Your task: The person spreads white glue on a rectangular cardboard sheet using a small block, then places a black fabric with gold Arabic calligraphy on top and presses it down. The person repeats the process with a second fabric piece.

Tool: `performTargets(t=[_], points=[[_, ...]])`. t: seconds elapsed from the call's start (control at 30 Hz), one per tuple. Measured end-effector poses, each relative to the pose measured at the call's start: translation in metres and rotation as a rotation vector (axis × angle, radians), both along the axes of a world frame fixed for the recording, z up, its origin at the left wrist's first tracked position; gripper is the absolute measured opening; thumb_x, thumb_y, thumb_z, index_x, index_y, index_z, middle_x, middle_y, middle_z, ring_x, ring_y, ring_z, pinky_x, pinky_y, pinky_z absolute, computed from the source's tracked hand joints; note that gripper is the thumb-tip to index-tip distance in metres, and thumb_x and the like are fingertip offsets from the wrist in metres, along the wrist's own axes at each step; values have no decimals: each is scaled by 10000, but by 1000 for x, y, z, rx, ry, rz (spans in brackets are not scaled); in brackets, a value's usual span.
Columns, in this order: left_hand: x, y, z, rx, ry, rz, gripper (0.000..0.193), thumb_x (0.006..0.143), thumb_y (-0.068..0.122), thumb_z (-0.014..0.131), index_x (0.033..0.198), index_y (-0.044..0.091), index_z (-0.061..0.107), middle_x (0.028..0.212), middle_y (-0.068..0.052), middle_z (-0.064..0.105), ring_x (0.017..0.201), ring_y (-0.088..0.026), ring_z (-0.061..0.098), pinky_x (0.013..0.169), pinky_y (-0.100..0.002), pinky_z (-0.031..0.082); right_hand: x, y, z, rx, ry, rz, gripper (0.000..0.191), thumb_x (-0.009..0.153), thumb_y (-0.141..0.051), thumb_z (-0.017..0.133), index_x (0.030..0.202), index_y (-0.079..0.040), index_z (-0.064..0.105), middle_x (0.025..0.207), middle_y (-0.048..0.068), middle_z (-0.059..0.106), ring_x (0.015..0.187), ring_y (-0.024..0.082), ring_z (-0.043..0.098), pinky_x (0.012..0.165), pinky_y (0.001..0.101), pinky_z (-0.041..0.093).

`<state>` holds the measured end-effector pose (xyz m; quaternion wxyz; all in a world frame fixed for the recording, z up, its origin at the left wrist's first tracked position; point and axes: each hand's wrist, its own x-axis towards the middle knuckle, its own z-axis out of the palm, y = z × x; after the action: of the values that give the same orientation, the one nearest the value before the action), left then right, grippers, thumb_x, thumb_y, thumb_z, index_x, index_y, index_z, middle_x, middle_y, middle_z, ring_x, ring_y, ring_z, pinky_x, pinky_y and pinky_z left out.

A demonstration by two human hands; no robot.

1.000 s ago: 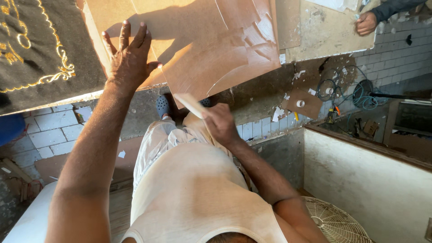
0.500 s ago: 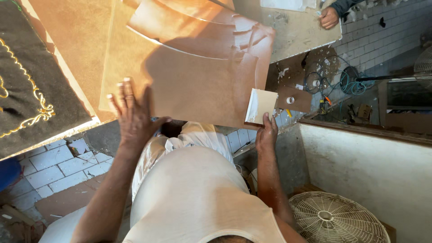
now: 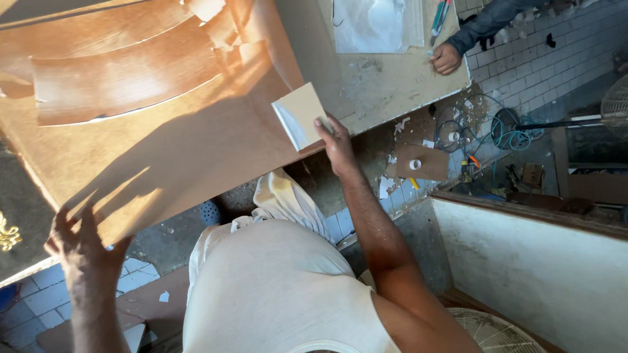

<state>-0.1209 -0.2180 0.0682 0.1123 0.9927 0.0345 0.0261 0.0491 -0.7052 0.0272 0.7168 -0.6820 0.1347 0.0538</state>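
The right hand (image 3: 337,140) is pinching a small square pad (image 3: 299,116) — pale cream on its broad face, with a whitish, slightly glossy side — between thumb and fingertips, its lower corner hidden under the fingers. The pad is lying tilted against the near edge of a large brown board (image 3: 190,140), just where the board is meeting the paler worktable (image 3: 386,78).

The board is looking smooth and matte, warm tan in the sunlight, with the person's shadow falling across its lower half. Curved strips of thin veneer (image 3: 124,78) are resting on its upper part, glowing orange-brown.

The left hand (image 3: 82,245) is reaching up at the board's lower left corner, fingers spread wide and touching the underside edge — holding nothing else.

At the far end of the worktable another person's hand (image 3: 446,59), in a dark sleeve, is resting near some pens (image 3: 439,14) and a sheet of clear plastic (image 3: 376,25). Below, cables (image 3: 487,124) are lying on the tiled floor (image 3: 39,297).
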Motion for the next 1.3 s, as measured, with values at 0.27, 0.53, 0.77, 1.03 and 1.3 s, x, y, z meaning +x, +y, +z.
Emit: performTargets(t=[0.27,0.53,0.77,1.03,1.3], points=[[-8,-10,-42,-60,100,250,793,703,201,940,1376,-12,579,1325,-237,586,1228,-345,594,999,-431,562,133,-134,13,-748,-328,-232,302,1062,-261,653,1216,-11,724,1007,98,756,939,186,684,877,365,545],[-12,0,-95,-182,184,398,790,798,99,914,1480,12,524,1323,-235,649,1233,-361,663,1005,-456,565,246,-178,3,-1360,-738,-40,296,911,-59,767,1200,-110,728,1119,49,729,1060,289,651,944,450,475],[-12,-1,-93,-158,246,449,818,797,137,918,1503,5,526,1344,-248,650,1212,-361,666,980,-463,578,235,-187,-4,-1281,-384,123,270,964,-136,744,1231,-102,735,1071,94,729,981,312,672,892,432,487],[-7,0,-38,49,139,227,811,722,316,991,1416,99,632,1360,-148,676,1237,-280,579,1047,-396,577,88,-123,49,-132,70,73,358,1035,-280,666,1202,35,701,1061,28,728,959,97,621,883,280,498],[3,12,-26,58,147,110,839,693,361,980,1385,72,603,1338,-235,654,1282,-370,563,979,-488,596,-48,47,23,-1266,-648,210,317,961,-46,645,1261,-111,724,1219,121,710,1170,258,615,1048,498,440]])
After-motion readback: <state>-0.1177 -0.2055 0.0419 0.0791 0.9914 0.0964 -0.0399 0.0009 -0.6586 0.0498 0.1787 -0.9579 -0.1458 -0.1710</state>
